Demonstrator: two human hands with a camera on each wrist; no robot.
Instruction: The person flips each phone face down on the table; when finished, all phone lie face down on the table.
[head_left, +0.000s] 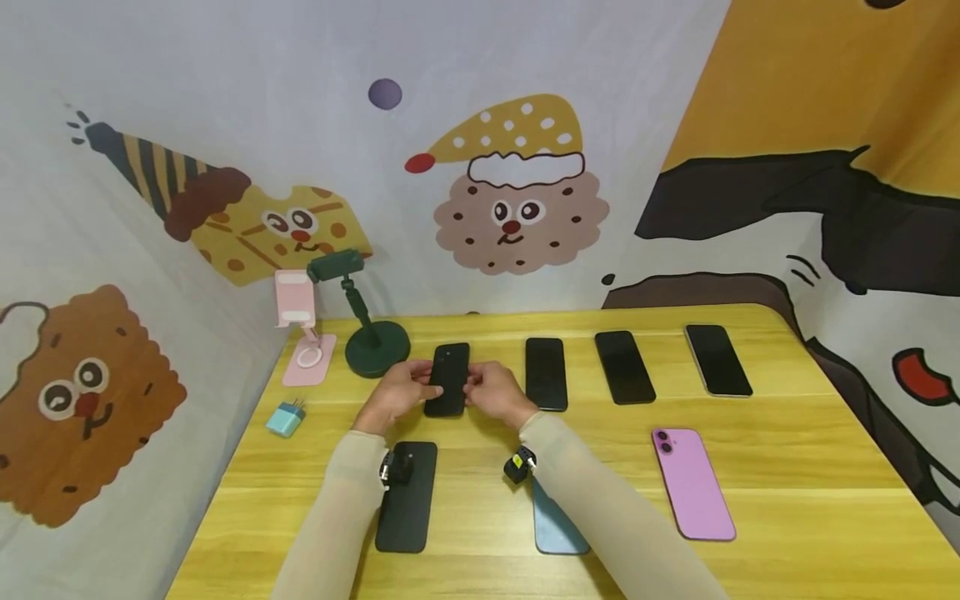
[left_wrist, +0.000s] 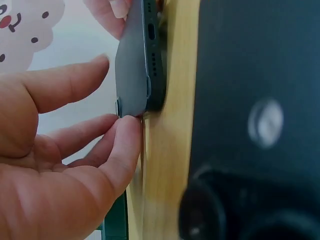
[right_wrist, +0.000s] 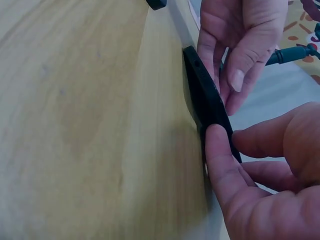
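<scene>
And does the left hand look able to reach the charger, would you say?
Likely yes: from the left hand to the charger only bare table shows, but the held phone may have to be released first.

My cream-sleeved forearms (head_left: 339,500) angle inward, bare left hand (head_left: 397,389) thumb raised clear of bent fingers, bare right hand (head_left: 498,392) pinching thumb-to-finger.
</scene>
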